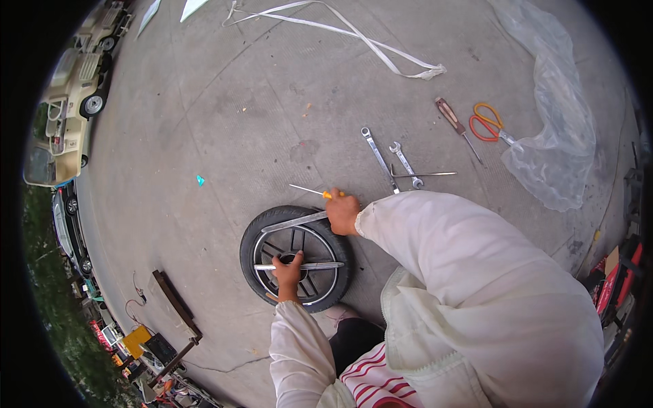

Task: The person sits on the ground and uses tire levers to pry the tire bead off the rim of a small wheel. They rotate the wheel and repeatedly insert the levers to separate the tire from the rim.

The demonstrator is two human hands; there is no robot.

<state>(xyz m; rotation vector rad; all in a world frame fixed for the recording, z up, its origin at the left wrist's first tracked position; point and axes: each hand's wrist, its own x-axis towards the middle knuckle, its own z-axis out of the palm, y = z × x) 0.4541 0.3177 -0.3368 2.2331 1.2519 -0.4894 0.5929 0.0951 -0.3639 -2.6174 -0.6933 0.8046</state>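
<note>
A wheel with a black tyre [250, 243] and dark spoked rim lies flat on the concrete before me. My left hand [288, 273] grips a metal bar [324, 265] lying across the hub, its thumb near the centre. My right hand [342, 215] is closed at the tyre's upper right, on the end of a second flat metal bar [294, 222] that slants over the rim. Its fingers also touch a screwdriver [328, 195] with an orange handle, its shaft pointing left. Whether they lift that screwdriver I cannot tell. Part of my shoe [340, 313] shows below the wheel.
Beyond my right arm lie wrenches [406, 163], a hex key [435, 174], another screwdriver [449, 115], scissors [484, 126] and plastic sheeting [547, 156]. White straps [371, 44] lie ahead. Parked vehicles [75, 136] line the left, with a metal frame [170, 299] and assorted equipment lower down.
</note>
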